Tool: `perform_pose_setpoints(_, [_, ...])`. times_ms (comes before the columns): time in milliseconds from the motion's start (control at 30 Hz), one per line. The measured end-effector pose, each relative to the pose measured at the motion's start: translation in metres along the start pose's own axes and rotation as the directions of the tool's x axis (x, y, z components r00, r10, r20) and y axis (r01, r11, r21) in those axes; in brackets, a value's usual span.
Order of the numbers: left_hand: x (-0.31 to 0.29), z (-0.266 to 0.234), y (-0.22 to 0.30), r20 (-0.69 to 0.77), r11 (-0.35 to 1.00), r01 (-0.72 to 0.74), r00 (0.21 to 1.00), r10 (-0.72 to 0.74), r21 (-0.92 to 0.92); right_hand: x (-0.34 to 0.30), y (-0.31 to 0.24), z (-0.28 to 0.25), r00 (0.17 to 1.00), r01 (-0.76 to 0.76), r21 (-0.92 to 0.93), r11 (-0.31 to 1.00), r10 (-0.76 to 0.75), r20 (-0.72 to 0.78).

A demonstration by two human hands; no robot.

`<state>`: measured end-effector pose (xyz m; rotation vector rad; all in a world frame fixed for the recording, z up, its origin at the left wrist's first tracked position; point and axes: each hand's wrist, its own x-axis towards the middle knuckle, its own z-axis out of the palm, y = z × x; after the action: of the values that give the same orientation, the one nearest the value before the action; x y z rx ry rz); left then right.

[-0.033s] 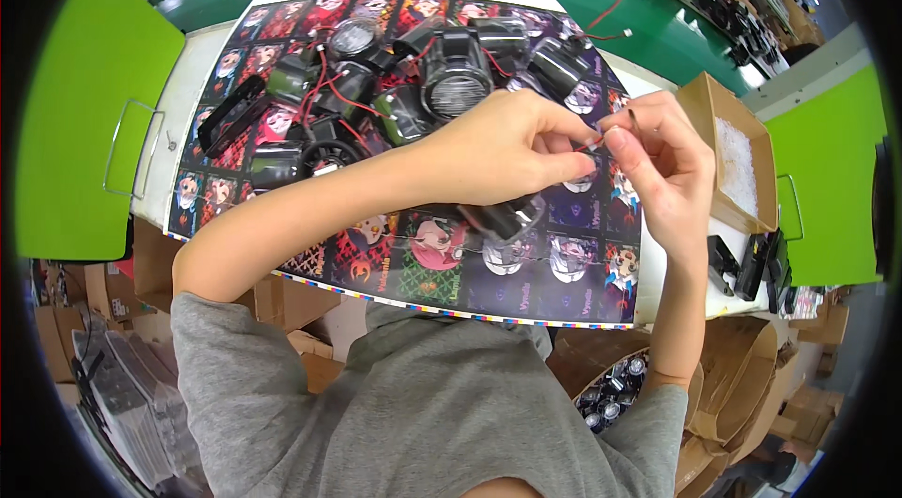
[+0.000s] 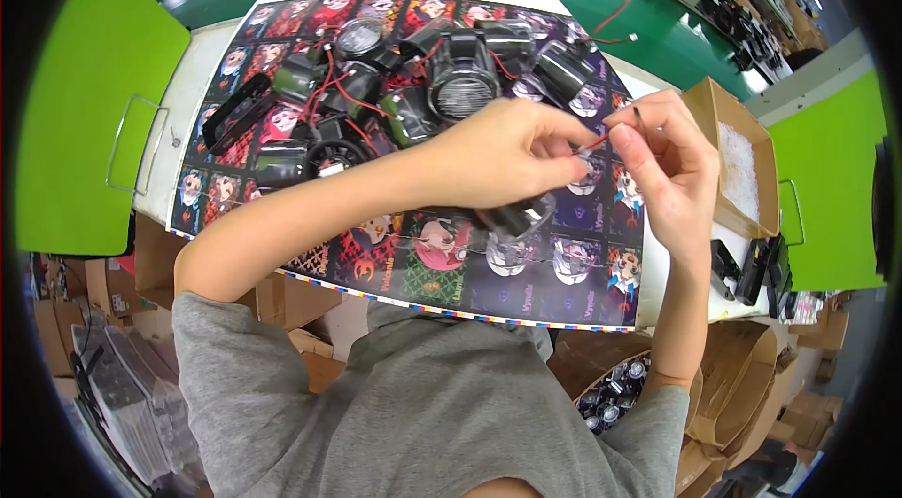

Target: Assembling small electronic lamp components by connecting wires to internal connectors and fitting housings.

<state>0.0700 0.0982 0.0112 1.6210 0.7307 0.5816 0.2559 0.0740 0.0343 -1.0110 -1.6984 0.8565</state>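
My left hand (image 2: 503,152) is closed in a pinch on a thin red wire (image 2: 598,142), with a small white end at its fingertips. My right hand (image 2: 669,155) pinches the wire from the other side, fingertips close to the left ones. A thin dark piece (image 2: 639,116) shows between its fingers; what it is I cannot make out. Beneath my left hand lies a black cylindrical unit (image 2: 519,217), partly hidden. Several more glossy black units (image 2: 462,85) with clear round lenses and red wires are heaped beyond my left forearm.
A sheet printed with cartoon figures (image 2: 442,287) covers the white table. An open cardboard box (image 2: 738,160) holding white material stands right, with black parts (image 2: 752,265) nearby. Green panels (image 2: 99,113) flank the table. Below right, a carton (image 2: 733,376) stands beside several small units (image 2: 615,395).
The whole view has shifted slightly, so the table and parts appear a little further right. Both hands keep their pinch, with slightly more red wire showing between them.
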Motion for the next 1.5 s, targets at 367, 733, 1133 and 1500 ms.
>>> perform_pose_setpoints(367, [-0.036,0.024,-0.03,-0.213,0.83,-0.229,0.901,0.379,0.509,0.011,-0.015,0.012,0.978,0.08,-0.023,0.997,-0.074,0.195])
perform_pose_setpoints(733, [-0.003,0.04,-0.034,-0.267,0.847,-0.235,0.879,0.394,0.477,-0.004,0.014,-0.029,0.987,-0.151,0.162,0.975,0.14,0.072])
perform_pose_setpoints(1133, [0.024,0.043,-0.054,-0.159,0.774,-0.315,0.87,0.467,0.55,0.0,0.029,-0.033,0.966,-0.216,0.084,0.973,0.226,-0.125])
perform_pose_setpoints(1500, [0.022,0.065,-0.055,-0.442,0.953,-0.297,0.848,0.294,0.065,-0.014,0.018,-0.021,0.952,-0.199,-0.066,0.978,0.177,-0.25])
